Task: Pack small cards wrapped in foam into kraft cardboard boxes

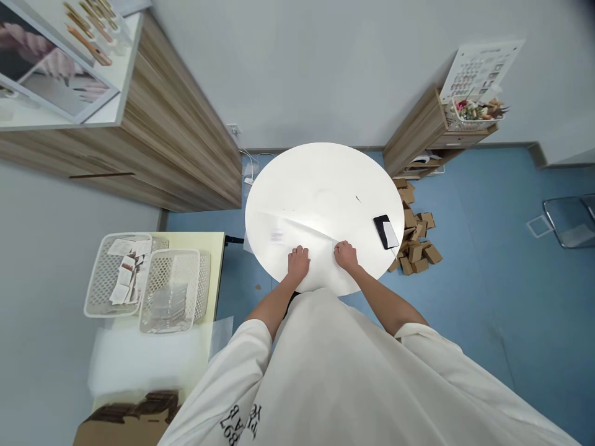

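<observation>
On the table (320, 173), the white sheet (300, 238) is covered by the left hand (298, 262), seemingly for steadiness; whether it is gripped there cannot be told. Its edge appears pinched by the right hand (346, 255), perhaps for tautness.

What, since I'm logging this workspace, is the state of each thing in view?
White sheet: laid on the round table
Left hand: fingers bent, on the sheet
Right hand: curled at the sheet's edge
Black device: lying flat, partly covered by white card
Left basket: uncovered, holding papers
Right basket: uncovered, holding clear plastic
Small cardboard boxes: heaped on floor
</observation>
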`<action>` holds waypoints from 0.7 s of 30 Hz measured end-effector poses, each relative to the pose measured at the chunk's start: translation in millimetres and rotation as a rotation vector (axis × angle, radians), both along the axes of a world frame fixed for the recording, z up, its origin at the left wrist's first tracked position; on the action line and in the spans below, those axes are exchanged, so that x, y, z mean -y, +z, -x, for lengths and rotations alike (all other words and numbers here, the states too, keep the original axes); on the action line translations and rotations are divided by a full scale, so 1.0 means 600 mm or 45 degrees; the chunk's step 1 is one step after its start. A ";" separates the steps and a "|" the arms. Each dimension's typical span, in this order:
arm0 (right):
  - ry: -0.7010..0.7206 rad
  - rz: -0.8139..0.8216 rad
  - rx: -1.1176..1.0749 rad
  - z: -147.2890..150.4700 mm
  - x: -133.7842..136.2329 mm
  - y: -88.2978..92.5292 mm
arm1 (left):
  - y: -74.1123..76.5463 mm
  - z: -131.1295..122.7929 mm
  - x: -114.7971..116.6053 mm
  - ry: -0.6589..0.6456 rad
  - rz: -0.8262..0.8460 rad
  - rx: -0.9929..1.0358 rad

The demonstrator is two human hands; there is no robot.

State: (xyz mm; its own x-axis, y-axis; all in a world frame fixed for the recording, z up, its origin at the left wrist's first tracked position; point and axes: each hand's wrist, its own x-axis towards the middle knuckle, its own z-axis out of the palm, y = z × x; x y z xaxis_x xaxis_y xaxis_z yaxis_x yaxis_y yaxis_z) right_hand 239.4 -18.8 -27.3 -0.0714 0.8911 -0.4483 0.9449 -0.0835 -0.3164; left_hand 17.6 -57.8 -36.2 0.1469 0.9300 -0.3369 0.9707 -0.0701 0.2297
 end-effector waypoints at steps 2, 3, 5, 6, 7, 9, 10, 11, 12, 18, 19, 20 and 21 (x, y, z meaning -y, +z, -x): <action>-0.040 0.006 0.026 -0.008 0.006 -0.004 | -0.002 0.000 -0.009 -0.022 0.004 -0.023; -0.050 0.011 0.036 -0.013 0.009 -0.004 | -0.003 0.000 -0.013 -0.042 0.014 -0.028; -0.063 0.003 0.080 -0.022 0.014 -0.004 | -0.004 0.001 -0.020 -0.090 0.038 -0.035; -0.063 -0.012 0.110 -0.025 0.016 -0.004 | -0.005 0.002 -0.024 -0.116 0.051 -0.040; -0.059 -0.027 0.135 -0.027 0.017 -0.003 | -0.004 0.003 -0.028 -0.143 0.062 -0.045; -0.062 -0.035 0.165 -0.030 0.018 -0.002 | -0.001 0.005 -0.038 -0.199 0.069 -0.048; -0.075 -0.024 0.167 -0.032 0.018 -0.001 | 0.001 0.005 -0.045 -0.225 0.058 -0.044; -0.097 -0.003 0.167 -0.034 0.019 0.000 | 0.004 0.005 -0.053 -0.249 0.039 -0.038; -0.127 0.020 0.168 -0.036 0.019 0.000 | 0.007 0.003 -0.063 -0.269 0.011 -0.034; -0.245 0.137 0.061 -0.053 0.038 0.005 | 0.017 -0.022 -0.143 -0.224 -0.076 -0.027; -0.251 0.149 0.012 -0.052 0.042 0.006 | 0.016 -0.027 -0.154 -0.201 -0.060 -0.011; -0.254 0.163 -0.036 -0.050 0.047 0.006 | 0.014 -0.031 -0.162 -0.183 -0.042 0.003; -0.255 0.179 -0.080 -0.047 0.051 0.006 | 0.012 -0.034 -0.167 -0.173 -0.019 0.014</action>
State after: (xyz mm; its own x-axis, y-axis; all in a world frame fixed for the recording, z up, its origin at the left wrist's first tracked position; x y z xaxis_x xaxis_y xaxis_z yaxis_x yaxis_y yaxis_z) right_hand 267.9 -49.6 -23.6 0.0686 0.8194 -0.5691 0.8839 -0.3145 -0.3462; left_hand 37.9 42.4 -28.9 0.2754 0.9062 -0.3209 0.9495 -0.2042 0.2383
